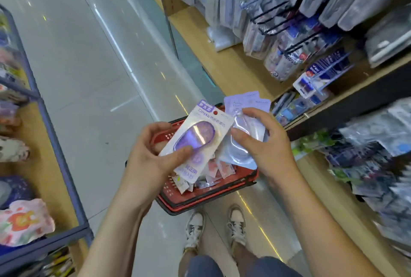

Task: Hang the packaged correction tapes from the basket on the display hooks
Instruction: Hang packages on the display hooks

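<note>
My left hand (153,154) grips a packaged purple correction tape (195,134), face up, thumb across its lower half. Beside it my right hand (264,141) holds a small stack of pale lilac correction tape packs (244,107), backs toward me, fanned at the top. Both hands hover above a red shopping basket (200,198) on the floor, which holds several small pink and white packets (218,170). Black display hooks (273,20) with hanging packaged goods stick out from the shelving at the upper right, blurred.
Wooden shelving with hanging packs runs along the right. A blue-framed rack (55,143) with patterned fabric items (24,221) stands at the left. My two feet in pale sneakers (213,225) stand just behind the basket on the glossy tiled aisle floor (89,65).
</note>
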A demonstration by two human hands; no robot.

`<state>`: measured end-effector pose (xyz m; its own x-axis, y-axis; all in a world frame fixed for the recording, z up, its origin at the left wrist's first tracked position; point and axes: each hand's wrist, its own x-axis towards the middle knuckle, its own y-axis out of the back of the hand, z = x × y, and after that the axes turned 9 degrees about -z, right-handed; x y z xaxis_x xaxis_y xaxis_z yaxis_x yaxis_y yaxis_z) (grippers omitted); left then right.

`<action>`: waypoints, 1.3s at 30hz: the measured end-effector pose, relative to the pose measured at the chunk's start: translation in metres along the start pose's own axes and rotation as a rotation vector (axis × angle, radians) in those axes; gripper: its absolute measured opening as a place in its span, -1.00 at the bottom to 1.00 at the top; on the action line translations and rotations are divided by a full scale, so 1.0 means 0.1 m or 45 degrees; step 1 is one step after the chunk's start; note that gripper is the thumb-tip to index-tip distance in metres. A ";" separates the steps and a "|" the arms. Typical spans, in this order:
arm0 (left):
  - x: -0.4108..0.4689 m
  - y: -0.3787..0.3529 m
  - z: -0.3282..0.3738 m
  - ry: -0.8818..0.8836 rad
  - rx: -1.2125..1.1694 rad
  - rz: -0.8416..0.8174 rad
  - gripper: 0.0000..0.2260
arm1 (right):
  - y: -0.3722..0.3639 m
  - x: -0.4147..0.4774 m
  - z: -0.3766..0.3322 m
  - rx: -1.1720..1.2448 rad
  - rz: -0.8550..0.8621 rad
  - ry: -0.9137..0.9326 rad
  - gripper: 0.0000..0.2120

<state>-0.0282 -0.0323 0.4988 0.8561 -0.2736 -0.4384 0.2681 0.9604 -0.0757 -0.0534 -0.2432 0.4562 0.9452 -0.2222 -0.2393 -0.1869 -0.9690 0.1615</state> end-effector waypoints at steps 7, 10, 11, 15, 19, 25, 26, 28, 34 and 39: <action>-0.22 -0.16 0.48 -0.138 -0.141 -0.337 -0.40 | -0.08 -0.43 -0.79 -0.069 0.245 0.196 -0.60; -0.35 -0.26 0.70 -0.207 -0.077 -0.541 -0.41 | -0.13 -0.67 -1.10 0.017 0.344 0.271 -0.64; -0.39 -0.29 0.78 -0.239 -0.043 -0.590 -0.41 | -0.11 -0.75 -1.17 0.027 0.368 0.280 -0.64; -0.59 -0.51 1.08 -0.342 0.094 -0.799 -0.41 | 0.11 -1.10 -1.37 -0.002 0.427 0.297 -0.40; -0.78 -0.84 1.23 -0.401 0.163 -0.973 -0.36 | 0.42 -1.54 -1.57 -0.067 0.547 0.350 -0.36; -1.19 -1.48 1.35 -0.445 0.149 -1.284 -0.42 | 0.82 -2.27 -1.73 -0.124 0.812 0.410 -0.29; -1.28 -1.59 1.35 -0.448 0.155 -1.348 -0.44 | 0.88 -2.40 -1.75 -0.141 0.851 0.430 -0.25; -1.45 -1.80 1.34 -0.441 0.159 -1.436 -0.46 | 1.02 -2.69 -1.75 -0.144 0.893 0.448 -0.23; -2.07 -2.43 1.08 -0.331 0.097 -1.590 -0.45 | 1.42 -3.58 -1.56 -0.010 0.931 0.488 -0.32; -2.76 -3.01 0.75 -0.287 0.022 -1.640 -0.32 | 1.79 -4.41 -1.33 0.188 1.103 0.536 -0.03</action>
<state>-0.3118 -0.2503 0.7100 0.0369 -0.9944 0.0988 0.9495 0.0041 -0.3136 -0.4684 -0.3045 0.7182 0.4778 -0.8352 0.2723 -0.8669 -0.4985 -0.0081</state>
